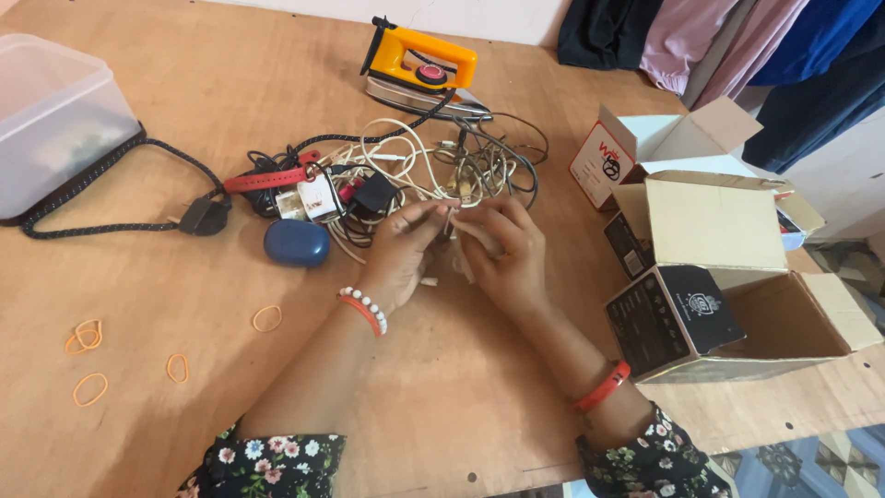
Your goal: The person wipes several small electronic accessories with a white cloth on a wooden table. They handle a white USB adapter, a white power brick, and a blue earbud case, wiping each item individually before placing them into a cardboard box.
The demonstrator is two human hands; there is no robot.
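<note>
**Both hands pinch a white cable at the edge of a tangle**

Head view: The left hand point(398, 251) and right hand point(502, 251) meet over the middle of the table point(442, 406), fingertips together. The fingers of both hands are closed in a pinch on a thin white cable point(458, 214), which runs up from them into the tangle of cords point(433, 166) just beyond. The hands sit close to that tangle, probably so the strand can be held short and taut while the rest lies slack on the wood. A loose white end hangs below the fingers, between the palms.

Chargers and plugs point(318, 195) sit bunched at the left of the tangle, with a red strap point(267, 179) across them. A blue case point(296, 243) lies just beside the left hand, apart from the wires. Behind the pile stands a yellow iron point(422, 69), its dark braided cord point(101, 207) looping left past a clear tub point(55, 115) to a black plug point(205, 216).

Orange rubber bands point(88, 337) lie scattered on the near left, within reach of the left hand, perhaps kept handy for binding. To the right, open boxes point(719, 267) lie with flaps spread, mouths towards the person. Clothes point(719, 37) hang at the far right.
</note>
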